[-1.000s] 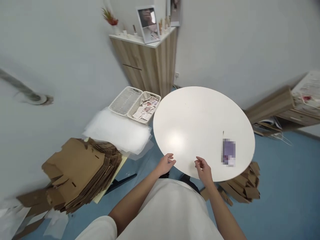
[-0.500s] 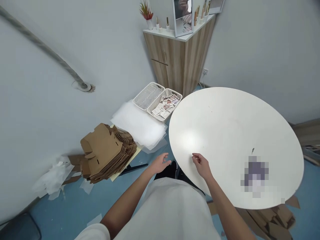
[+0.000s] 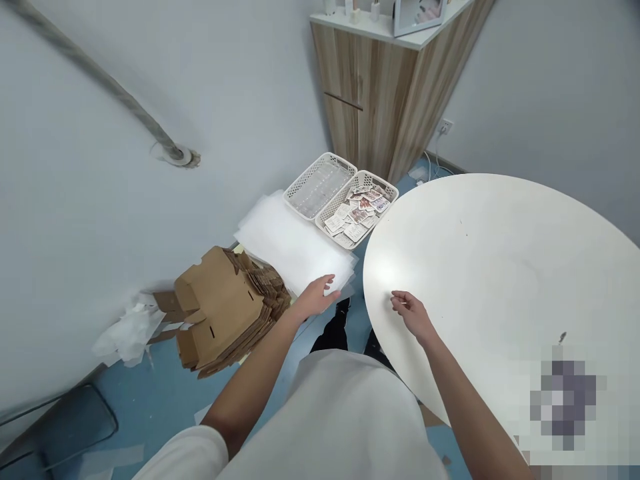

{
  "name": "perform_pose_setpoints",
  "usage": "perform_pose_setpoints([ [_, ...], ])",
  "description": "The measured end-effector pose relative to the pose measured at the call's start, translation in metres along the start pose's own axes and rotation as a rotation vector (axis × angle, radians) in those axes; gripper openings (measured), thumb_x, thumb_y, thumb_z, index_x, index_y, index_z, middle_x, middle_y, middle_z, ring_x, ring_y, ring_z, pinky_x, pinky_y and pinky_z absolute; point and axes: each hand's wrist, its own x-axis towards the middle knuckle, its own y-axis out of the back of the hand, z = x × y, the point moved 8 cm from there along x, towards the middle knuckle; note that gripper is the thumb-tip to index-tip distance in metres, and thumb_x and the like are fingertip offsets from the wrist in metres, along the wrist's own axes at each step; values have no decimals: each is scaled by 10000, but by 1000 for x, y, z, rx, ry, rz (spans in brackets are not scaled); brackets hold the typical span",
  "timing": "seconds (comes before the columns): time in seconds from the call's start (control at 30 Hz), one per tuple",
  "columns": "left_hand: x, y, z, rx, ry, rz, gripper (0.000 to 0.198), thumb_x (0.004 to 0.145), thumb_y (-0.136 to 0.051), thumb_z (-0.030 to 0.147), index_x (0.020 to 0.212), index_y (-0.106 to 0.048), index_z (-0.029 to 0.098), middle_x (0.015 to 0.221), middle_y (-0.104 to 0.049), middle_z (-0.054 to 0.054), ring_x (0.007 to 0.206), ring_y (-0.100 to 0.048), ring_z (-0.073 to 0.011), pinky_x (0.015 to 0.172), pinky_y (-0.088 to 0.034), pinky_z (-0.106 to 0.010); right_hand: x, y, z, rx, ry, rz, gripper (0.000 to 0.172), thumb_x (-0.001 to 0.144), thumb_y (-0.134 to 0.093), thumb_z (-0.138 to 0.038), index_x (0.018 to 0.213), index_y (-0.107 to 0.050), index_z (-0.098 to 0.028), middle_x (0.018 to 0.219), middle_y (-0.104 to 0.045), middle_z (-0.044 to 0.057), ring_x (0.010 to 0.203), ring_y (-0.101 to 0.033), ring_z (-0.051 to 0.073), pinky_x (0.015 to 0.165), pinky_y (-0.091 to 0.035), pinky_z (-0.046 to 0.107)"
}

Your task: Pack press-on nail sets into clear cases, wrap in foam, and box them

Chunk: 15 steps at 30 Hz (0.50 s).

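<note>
My left hand (image 3: 316,298) is held out with fingers apart and nothing in it, over the near edge of a stack of thin white sheets (image 3: 287,237). Above the rim of the white round table (image 3: 480,267) hovers my right hand (image 3: 411,313), its fingers loosely bent and no object showing in them. Left of my left hand lies a pile of flattened brown cardboard boxes (image 3: 220,307). Beyond the sheets, a white basket (image 3: 393,193) holds many small printed cards (image 3: 363,208), beside a second white basket (image 3: 320,183) with clear plastic in it.
A wood-grain cabinet (image 3: 370,87) with a mirror on top fills the corner. Crumpled white wrapping (image 3: 133,330) lies by the left wall, near a dark chair (image 3: 75,427). A pixelated patch hides something on the table's right.
My left hand has moved forward, from over the floor to the near edge of the white sheets. The view has turned left and come closer to the baskets; my right hand stays over the table's edge.
</note>
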Motion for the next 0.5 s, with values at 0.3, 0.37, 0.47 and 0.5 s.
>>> perform_pose_setpoints([
  [0.3,120,72,29,-62,-166,151,543,716,-599,376,1196,-461,162,1212,-503,-114,1155,-414,-288,991,-275,-395,72,-45,-79,-431,64,-31,392,744,-518,-411,1087,-541,-223,1029,-598,66,829,-573,170,722,-461,337],
  [0.37,142,77,30,-96,-172,148,532,701,-621,330,1179,-472,148,1212,-501,-123,1174,-391,-289,1007,-245,-399,94,-57,-100,-523,134,-31,388,755,-510,-397,1101,-531,-224,1051,-587,65,859,-565,178,737,-458,347],
  [0.47,170,79,21,-271,-109,141,571,683,-638,306,1194,-447,137,1263,-451,-138,1186,-384,-267,1004,-248,-394,128,-78,-127,-563,242,-28,373,772,-493,-372,1111,-519,-217,1053,-576,64,879,-556,180,766,-451,356],
  [0.5,178,79,16,-352,-68,142,590,679,-640,308,1203,-433,133,1280,-432,-145,1194,-377,-262,998,-252,-399,139,-85,-133,-560,262,-33,362,771,-494,-360,1100,-523,-211,1048,-574,66,872,-557,180,762,-452,356],
])
